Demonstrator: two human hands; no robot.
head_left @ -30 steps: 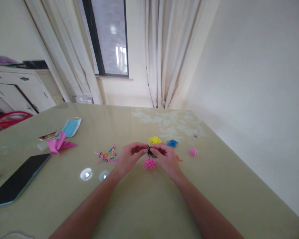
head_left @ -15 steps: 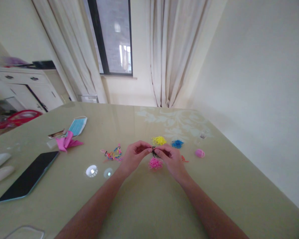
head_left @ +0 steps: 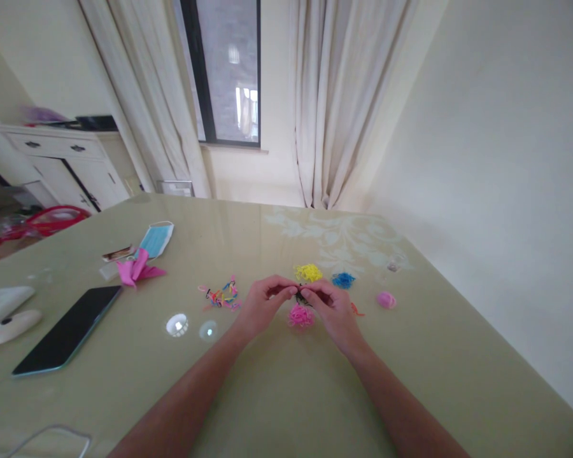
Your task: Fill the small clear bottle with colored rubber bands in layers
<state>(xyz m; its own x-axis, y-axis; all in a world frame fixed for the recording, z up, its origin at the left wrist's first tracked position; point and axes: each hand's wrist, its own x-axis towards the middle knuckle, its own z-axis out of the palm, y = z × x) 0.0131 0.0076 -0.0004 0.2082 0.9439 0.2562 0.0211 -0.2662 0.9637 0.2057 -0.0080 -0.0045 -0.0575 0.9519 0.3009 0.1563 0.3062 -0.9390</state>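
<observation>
On the greenish bench (head_left: 277, 407), pink strands (head_left: 300, 316) are ringed by yellow strands (head_left: 308, 273) at twelve o'clock, blue strands (head_left: 344, 280) at two, a pink ball (head_left: 386, 300) at three and multicoloured strands (head_left: 217, 297) at nine; farther out, a blue mask (head_left: 155, 241) is seen at ten.

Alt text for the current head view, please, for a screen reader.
A person's left hand and right hand pinch a small black strand between their fingers, above a table. Around them lie yellow, blue and pink piles, with a multicolored cluster, phone and blue mask to the left.
</observation>
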